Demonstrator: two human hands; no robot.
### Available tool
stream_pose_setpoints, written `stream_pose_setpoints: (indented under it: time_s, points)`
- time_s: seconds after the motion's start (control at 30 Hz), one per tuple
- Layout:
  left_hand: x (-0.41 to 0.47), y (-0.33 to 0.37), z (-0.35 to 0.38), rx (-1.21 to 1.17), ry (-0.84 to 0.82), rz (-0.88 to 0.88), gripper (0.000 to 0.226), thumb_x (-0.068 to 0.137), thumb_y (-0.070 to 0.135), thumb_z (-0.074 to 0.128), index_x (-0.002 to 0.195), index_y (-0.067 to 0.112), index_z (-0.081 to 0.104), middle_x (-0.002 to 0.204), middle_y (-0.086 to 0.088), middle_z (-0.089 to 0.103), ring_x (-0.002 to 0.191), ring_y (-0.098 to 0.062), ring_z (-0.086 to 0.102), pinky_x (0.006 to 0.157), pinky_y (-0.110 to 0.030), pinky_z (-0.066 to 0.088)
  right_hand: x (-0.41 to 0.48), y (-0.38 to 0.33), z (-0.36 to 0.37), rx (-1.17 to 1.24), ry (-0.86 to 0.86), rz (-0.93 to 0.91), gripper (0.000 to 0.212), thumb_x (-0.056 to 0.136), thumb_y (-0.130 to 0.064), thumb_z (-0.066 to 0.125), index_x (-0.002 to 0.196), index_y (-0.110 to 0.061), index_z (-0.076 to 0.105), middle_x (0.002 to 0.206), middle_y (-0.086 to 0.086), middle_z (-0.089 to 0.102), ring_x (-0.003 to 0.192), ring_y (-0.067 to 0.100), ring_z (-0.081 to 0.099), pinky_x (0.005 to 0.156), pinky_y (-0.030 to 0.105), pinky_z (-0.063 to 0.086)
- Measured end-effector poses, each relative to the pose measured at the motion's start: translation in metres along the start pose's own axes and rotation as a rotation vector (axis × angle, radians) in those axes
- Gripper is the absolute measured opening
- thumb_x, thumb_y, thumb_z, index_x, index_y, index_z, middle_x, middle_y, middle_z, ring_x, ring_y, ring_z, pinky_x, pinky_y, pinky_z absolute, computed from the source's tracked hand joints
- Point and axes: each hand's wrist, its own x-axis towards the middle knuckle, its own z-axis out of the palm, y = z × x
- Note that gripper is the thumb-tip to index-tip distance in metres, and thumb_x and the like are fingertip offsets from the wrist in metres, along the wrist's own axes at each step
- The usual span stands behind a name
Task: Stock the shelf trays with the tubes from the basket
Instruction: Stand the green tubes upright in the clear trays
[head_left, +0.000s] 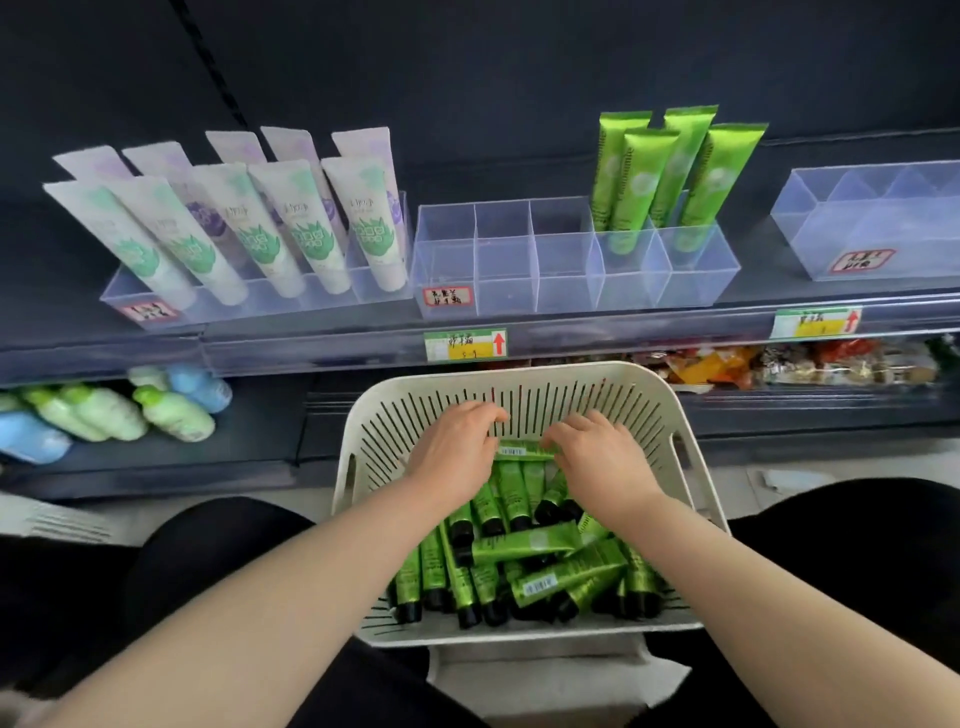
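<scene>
A white slotted basket (519, 384) sits in front of me, holding several green tubes with black caps (524, 543). Both hands are inside it at the far end. My left hand (452, 449) and my right hand (597, 457) have curled fingers and together hold one green tube (522, 449) lying crosswise between them. On the shelf above, a clear divided tray (519, 265) holds several upright green tubes (670, 171) in its right compartments; its left compartments have nothing in them.
A tray of white tubes (249, 228) stands at the shelf's left, another clear tray (872, 228) at the right. Price labels (465, 345) line the shelf edge. Bottles (130, 410) and snack packets (779, 364) lie on the lower shelf. My dark-clothed knees flank the basket.
</scene>
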Motion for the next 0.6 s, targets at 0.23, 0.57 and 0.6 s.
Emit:
stream_pose_setpoints:
  time_s: [0.23,0.57,0.6]
  points:
    - [-0.029,-0.043,0.041,-0.027,-0.044,-0.138,0.032,0.097,0.02,0.053,0.128,0.026,0.055,0.137,0.007,0.052,0.127,-0.01,0.048,0.108,-0.029,0.037,-0.015,-0.005,0.045,-0.047,-0.439,-0.02,0.029,0.093,-0.028,0.055,0.122,-0.027,0.055,0.124,-0.001,0.055,0.117,0.021,0.04,0.098,0.038,0.039]
    - [-0.037,-0.065,0.054,-0.078,0.022,-0.277,0.03,0.097,0.016,0.053,0.126,0.02,0.057,0.13,0.004,0.057,0.116,-0.01,0.056,0.1,-0.026,0.045,-0.015,-0.006,0.051,-0.17,-0.617,-0.038,0.043,0.092,-0.051,0.05,0.13,-0.032,0.053,0.131,0.004,0.041,0.121,0.025,0.033,0.102,0.041,0.031]
    - [-0.037,-0.065,0.054,-0.075,0.023,-0.293,0.029,0.097,0.016,0.053,0.125,0.02,0.057,0.13,0.004,0.057,0.114,-0.011,0.057,0.098,-0.026,0.046,-0.015,-0.008,0.05,-0.157,-0.616,-0.035,0.043,0.089,-0.051,0.054,0.127,-0.031,0.054,0.129,0.003,0.042,0.12,0.024,0.033,0.102,0.04,0.032]
